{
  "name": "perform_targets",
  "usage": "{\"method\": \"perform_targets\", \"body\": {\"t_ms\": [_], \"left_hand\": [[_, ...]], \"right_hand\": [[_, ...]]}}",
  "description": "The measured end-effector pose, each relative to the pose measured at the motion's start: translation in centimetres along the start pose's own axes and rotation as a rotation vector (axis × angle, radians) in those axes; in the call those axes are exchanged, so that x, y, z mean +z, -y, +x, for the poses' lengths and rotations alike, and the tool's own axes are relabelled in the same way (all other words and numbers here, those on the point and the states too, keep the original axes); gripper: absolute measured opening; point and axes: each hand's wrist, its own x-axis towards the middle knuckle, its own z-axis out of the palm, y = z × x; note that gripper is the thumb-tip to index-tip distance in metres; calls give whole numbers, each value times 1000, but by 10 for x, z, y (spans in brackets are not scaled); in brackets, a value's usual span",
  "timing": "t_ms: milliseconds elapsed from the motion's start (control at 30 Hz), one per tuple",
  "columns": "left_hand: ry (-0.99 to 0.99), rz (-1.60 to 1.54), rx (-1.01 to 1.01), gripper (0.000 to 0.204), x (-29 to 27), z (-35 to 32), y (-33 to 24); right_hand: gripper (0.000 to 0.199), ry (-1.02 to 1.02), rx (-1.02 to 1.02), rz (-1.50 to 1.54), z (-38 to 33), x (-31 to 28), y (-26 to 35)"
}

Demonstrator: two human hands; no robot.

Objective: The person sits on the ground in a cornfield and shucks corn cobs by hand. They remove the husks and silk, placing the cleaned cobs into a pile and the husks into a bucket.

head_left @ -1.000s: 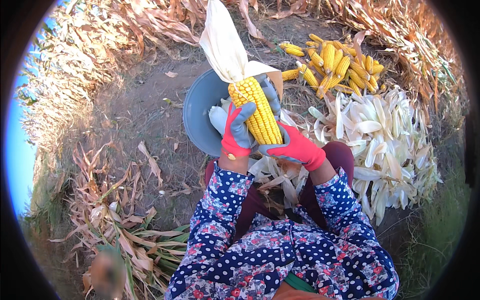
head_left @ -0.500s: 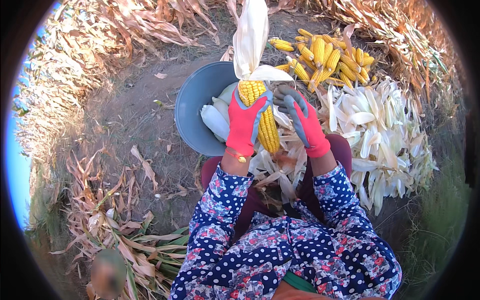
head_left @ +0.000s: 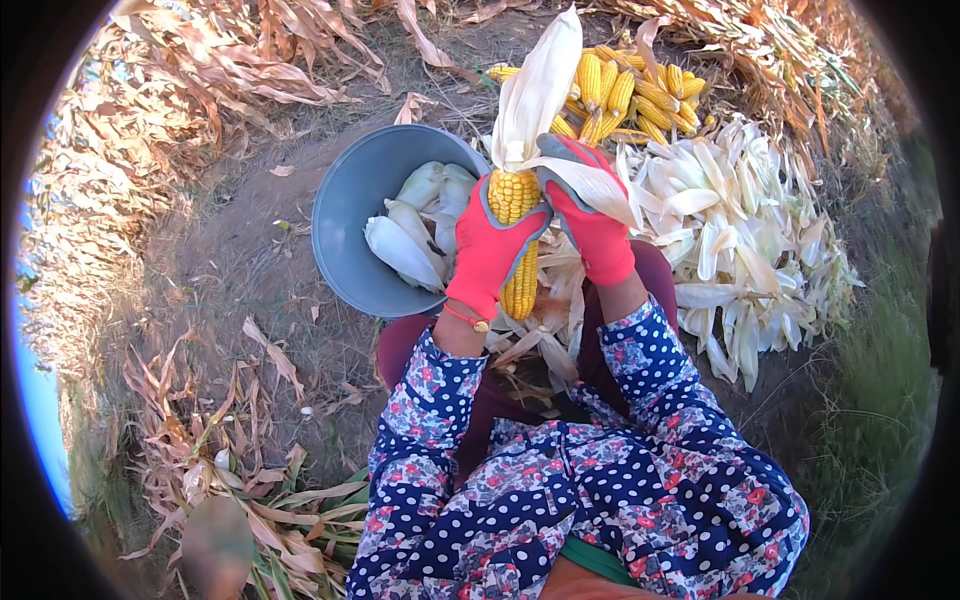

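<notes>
A yellow ear of corn (head_left: pixel 513 195) stands tilted in front of me, its kernels bare and its pale husk (head_left: pixel 540 85) peeled back toward the far end. My left hand (head_left: pixel 488 252), in a red and grey glove, is wrapped round the cob. My right hand (head_left: pixel 600 238), gloved alike, closes at the husk's base, thumb against the cob's far end. One husk leaf drapes over its fingers and partly hides them. Just left of my left hand, a grey bucket (head_left: pixel 335 225) holds several ears still in pale husks (head_left: pixel 405 245).
Beyond my hands lies a heap of bare yellow cobs (head_left: pixel 610 90). A large pile of loose pale husks (head_left: pixel 730 215) spreads at the right. Dry stalks (head_left: pixel 230 50) cover the far ground, and more leaves (head_left: pixel 290 520) lie at the lower left.
My right hand has moved from open beside the cob to the husk's base and closed there. The loose husk leaf now hangs over it. The whole view has shifted slightly.
</notes>
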Motion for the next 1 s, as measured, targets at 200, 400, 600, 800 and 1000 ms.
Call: {"method": "perform_targets", "body": {"t_ms": [200,400,600,800,1000], "left_hand": [[52,79,83,62,0,-5,-6],[69,92,118,56,3,-5,6],[159,139,143,57,1,-13,-4],[319,-319,-25,54,2,-14,-7],[345,-656,-159,48,3,-14,-10]], "right_hand": [[45,-54,-38,24,-2,-5,11],[35,82,75,194,-4,-3,7],[23,174,550,685,-7,-15,5],[30,-41,517,1391,-11,-16,-10],[39,-141,414,1941,7,-37,-41]]}}
